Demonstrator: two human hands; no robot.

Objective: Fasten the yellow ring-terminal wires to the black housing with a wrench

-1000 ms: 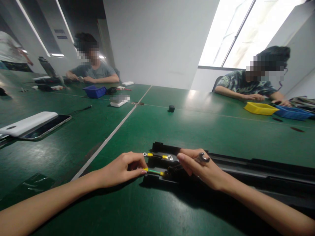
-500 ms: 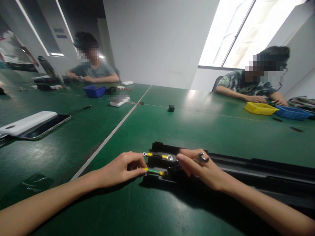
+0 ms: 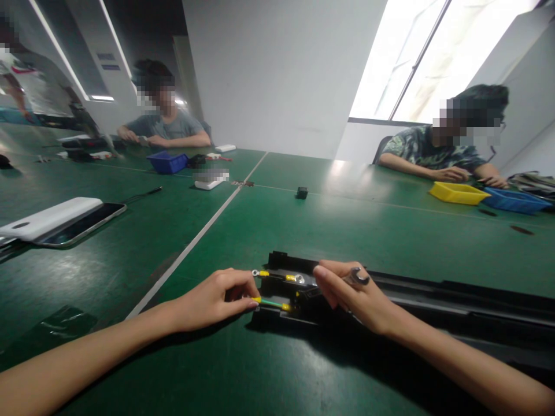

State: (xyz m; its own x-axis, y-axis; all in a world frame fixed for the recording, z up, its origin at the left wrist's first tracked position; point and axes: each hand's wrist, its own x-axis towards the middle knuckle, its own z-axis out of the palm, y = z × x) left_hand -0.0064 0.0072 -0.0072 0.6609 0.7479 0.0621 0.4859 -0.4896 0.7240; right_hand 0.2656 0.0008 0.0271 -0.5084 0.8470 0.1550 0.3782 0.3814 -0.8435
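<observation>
My left hand (image 3: 219, 296) pinches the left end of a short green wire (image 3: 272, 303) with yellow crimped ends. Its other end lies at a long black channel-shaped housing (image 3: 427, 294). Beside it, a dark wire (image 3: 277, 275) with yellow sleeves and ring terminals runs over the end of the housing. My right hand (image 3: 362, 294) is closed around a metal wrench (image 3: 359, 277), whose open jaw sticks out above the hand. Fingers and palm hide the rest of the wrench. A black part (image 3: 306, 296) sits just left of my right fingers; its kind I cannot make out.
A phone (image 3: 82, 225) and a white power bank (image 3: 56, 216) lie at the left. Across the green table are a small black block (image 3: 302, 192), a dark blue bin (image 3: 167, 162), a yellow bin (image 3: 459, 193) and a blue bin (image 3: 515, 199). Two people sit opposite.
My right hand and the wrench have turned slightly. My left hand stays on the green wire. At the far left, a standing person has moved further into view.
</observation>
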